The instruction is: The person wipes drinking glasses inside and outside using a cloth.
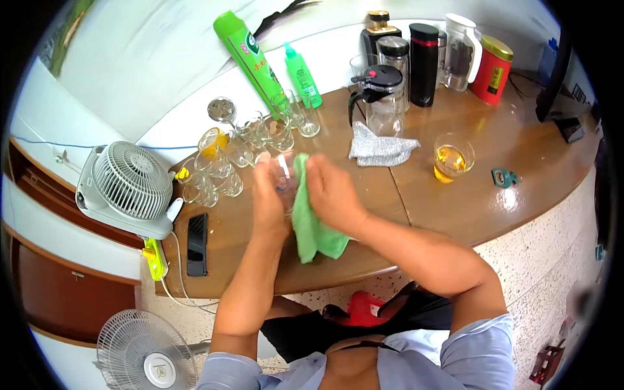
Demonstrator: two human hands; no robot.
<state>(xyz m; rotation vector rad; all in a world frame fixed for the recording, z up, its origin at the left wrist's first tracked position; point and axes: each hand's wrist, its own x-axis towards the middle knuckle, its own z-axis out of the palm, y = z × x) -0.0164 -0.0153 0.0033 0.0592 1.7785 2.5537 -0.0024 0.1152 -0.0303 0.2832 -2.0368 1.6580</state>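
- While the left hand (268,195) is clamped on a clear drinking glass (283,170), the right hand (330,195) grips a green cloth (312,231) against it; whether the cloth reaches inside the glass cannot be told.
- That glass is held up between the two hands, above the wooden tabletop (520,153), just in front of a cluster of clear glassware (203,190).
- Something yellow (216,141) shows at one glass in the cluster; whether it lies in or behind that glass is unclear.
- On the right side of the tabletop, a wide clear glass cup (470,151) holds amber liquid (448,162) in its lower part.
- A glass teapot (387,112) with a black lid and handle stands near the back, a grey cloth (382,147) lying just before its base.
- Behind it, a black tumbler (423,68) with a red band stands near a clear pitcher (457,62) with a white handle, and a red tin (492,73) wears a gold lid; the contents of the tumbler and tin are hidden.
- Behind the glassware, a green aerosol can (250,62) leans beside a green pump bottle (302,78), both opaque.
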